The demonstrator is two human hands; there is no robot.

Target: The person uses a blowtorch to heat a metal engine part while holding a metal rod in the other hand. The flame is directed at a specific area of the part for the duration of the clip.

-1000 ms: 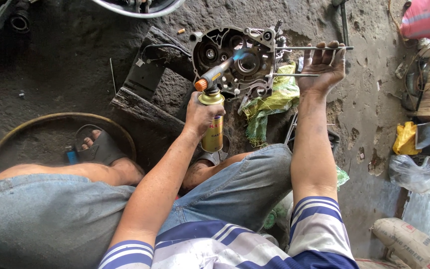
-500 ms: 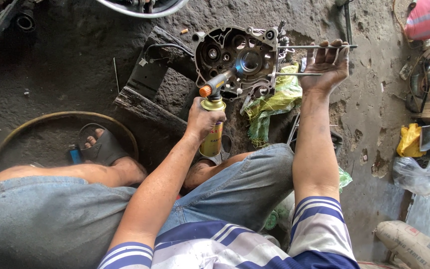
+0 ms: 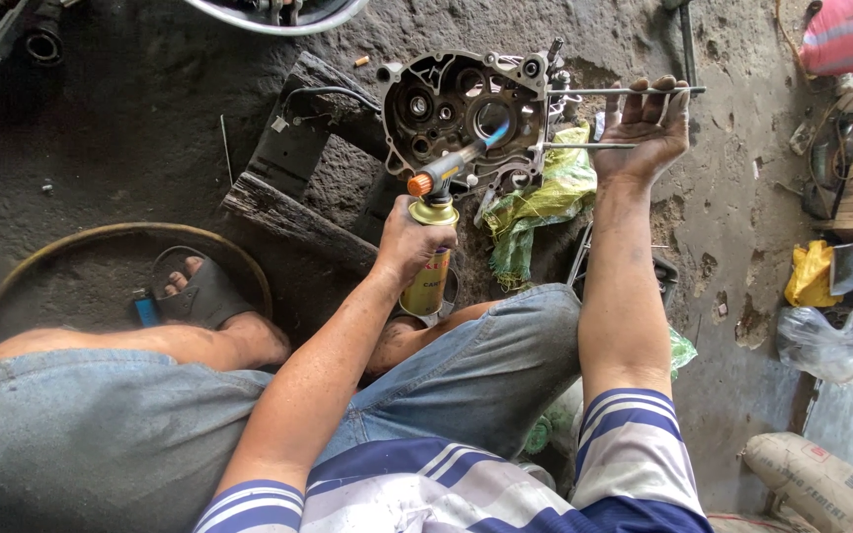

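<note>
The engine crankcase half, grey cast metal with its open face turned up, served as the reference point and rested on dark wooden blocks on the stained concrete floor, apparently raised there to keep it steady and off the dirt. A worn tyre hoop lay well to the left of the crankcase, with a sandalled foot set inside it. A crumpled green-yellow cloth lay just below and to the right of the casting. The right hand was closed around the long steel studs projecting from the crankcase's right side, judged to be bracing the casting against movement. The left hand was wrapped round a yellow gas canister just below the crankcase, its torch head angled upward so that the blue flame played on a round bore of the casting. The canister was held tilted, seemingly to direct heat at one spot. Bags and loose clutter lay far right of the crankcase; the place appeared to be a rough workshop.
</note>
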